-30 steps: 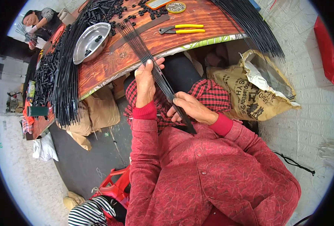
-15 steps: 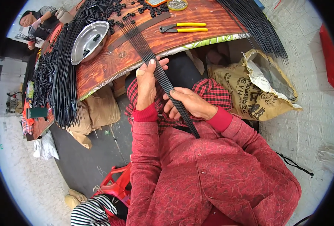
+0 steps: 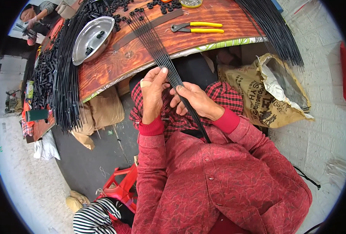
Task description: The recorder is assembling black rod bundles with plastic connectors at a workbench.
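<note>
Right hand (image 3: 198,102) grasps a bundle of thin black rods (image 3: 172,72) between thumb and fingers; left hand (image 3: 152,93) sits at the bundle's left edge, grip cannot be determined; bundle slants from over the wooden table (image 3: 106,71) down to the red jacket (image 3: 235,171)

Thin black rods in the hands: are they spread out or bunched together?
Spread at the far end, bunched at the near: the black rods fan out with gaps over the table but converge below the right hand.
</note>
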The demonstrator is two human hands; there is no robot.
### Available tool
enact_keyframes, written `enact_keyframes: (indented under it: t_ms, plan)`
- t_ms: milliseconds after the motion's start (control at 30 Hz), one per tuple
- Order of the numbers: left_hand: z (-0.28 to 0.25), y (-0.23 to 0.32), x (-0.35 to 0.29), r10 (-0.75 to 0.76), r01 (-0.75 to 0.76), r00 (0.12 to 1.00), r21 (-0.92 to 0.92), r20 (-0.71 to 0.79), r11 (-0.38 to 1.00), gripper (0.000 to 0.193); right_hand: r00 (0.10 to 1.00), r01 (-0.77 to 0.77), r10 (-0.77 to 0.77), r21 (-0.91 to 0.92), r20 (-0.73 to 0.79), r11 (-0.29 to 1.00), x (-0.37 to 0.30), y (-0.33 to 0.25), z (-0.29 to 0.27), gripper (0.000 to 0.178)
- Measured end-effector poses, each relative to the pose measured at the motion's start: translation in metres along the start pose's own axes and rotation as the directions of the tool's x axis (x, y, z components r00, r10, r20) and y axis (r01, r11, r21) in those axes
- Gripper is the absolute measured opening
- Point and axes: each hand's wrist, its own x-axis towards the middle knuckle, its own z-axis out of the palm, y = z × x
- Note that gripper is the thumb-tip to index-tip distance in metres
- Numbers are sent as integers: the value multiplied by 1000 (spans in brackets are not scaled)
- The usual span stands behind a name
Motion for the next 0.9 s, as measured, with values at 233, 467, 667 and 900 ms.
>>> enact_keyframes:
  t_ms: [233, 467, 667, 900]
  plan:
    - [0, 2, 4, -48, 48, 999, -34, -10, 998, 16, 1000, -14, 14, 20, 16, 1000, -1, -1, 0, 38]
    - [-2, 6, 5, -43, 43, 998, -7, 38, 999, 14, 999, -35, 35, 4, 27, 999, -3, -7, 2, 39]
    - [1, 9, 5, -55, 54, 998, 38, 37, 998, 17, 999, -32, 31, 38, 44, 999, 0, -5, 0, 39]
    - [5, 9, 4, -50, 48, 998, 45, 44, 998, 16, 999, -10, 9, 20, 46, 1000, -2, -7, 0, 42]
